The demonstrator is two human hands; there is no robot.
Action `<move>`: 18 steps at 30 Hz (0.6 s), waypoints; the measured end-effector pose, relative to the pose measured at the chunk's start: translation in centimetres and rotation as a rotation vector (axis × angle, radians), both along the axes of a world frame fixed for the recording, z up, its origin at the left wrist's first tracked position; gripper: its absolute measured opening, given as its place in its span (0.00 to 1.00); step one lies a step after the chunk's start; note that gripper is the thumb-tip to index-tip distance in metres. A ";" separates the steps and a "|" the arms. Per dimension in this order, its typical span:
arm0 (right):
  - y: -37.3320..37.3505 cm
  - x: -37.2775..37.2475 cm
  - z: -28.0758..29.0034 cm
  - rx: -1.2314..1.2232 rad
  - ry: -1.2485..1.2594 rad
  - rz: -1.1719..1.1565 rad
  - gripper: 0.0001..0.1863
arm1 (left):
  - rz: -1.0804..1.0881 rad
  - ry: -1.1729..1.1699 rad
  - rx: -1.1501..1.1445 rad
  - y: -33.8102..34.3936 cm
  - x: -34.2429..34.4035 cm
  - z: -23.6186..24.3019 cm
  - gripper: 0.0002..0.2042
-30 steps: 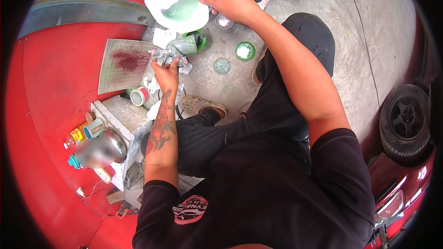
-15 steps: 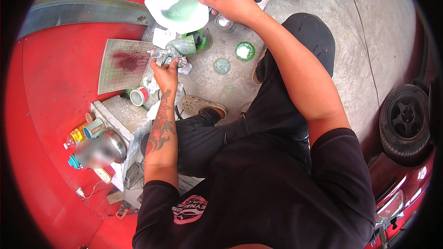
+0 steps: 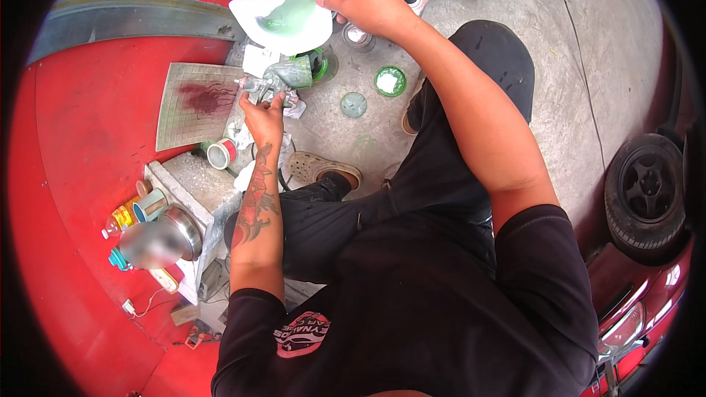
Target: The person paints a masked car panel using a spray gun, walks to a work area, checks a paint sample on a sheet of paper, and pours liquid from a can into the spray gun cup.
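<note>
My right hand (image 3: pixel 365 6) pinches the edge of a white paper paint strainer (image 3: pixel 246 11), whose middle is stained wet green. Below it, my left hand (image 3: pixel 265 119) is closed on a grey, paint-smeared spray gun (image 3: pixel 257 90). The gun's cup (image 3: pixel 293 72) tilts to the right, beside the mouth of an open container of green paint (image 3: pixel 322 64); whether they touch I cannot tell. On the concrete to the right lie a green-rimmed round lid (image 3: pixel 390 81) with white inside and a pale green disc (image 3: pixel 354 105). A small jar (image 3: pixel 358 37) stands under my right wrist.
A stained mat (image 3: pixel 198 106) leans by the red panel (image 3: pixel 81 125) at left. Near my left forearm, a block (image 3: pixel 195 180) stands beside a metal pot (image 3: pixel 184 231), a mug (image 3: pixel 150 206) and a bottle (image 3: pixel 121 219). A wheel (image 3: pixel 647 190) lies far right by a red car.
Almost nothing differs. The strainer in my right hand has shifted very slightly left; my left hand keeps the spray gun in place.
</note>
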State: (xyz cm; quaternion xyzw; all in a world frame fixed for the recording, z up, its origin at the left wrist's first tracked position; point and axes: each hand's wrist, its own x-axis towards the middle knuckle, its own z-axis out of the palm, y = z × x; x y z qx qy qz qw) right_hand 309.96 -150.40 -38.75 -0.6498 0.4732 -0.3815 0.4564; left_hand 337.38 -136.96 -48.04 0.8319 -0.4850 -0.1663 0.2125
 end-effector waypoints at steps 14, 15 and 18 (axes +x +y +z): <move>-0.1 -0.1 -0.5 -0.028 0.009 -0.016 0.10 | -0.021 -0.015 -0.033 0.0 0.1 -0.1 0.40; -0.1 -0.1 -0.4 -0.030 0.003 -0.013 0.10 | -0.020 -0.015 -0.033 0.0 0.1 -0.1 0.40; -0.1 -0.2 -0.3 -0.033 0.004 -0.008 0.09 | -0.020 -0.020 -0.026 0.0 0.1 0.0 0.40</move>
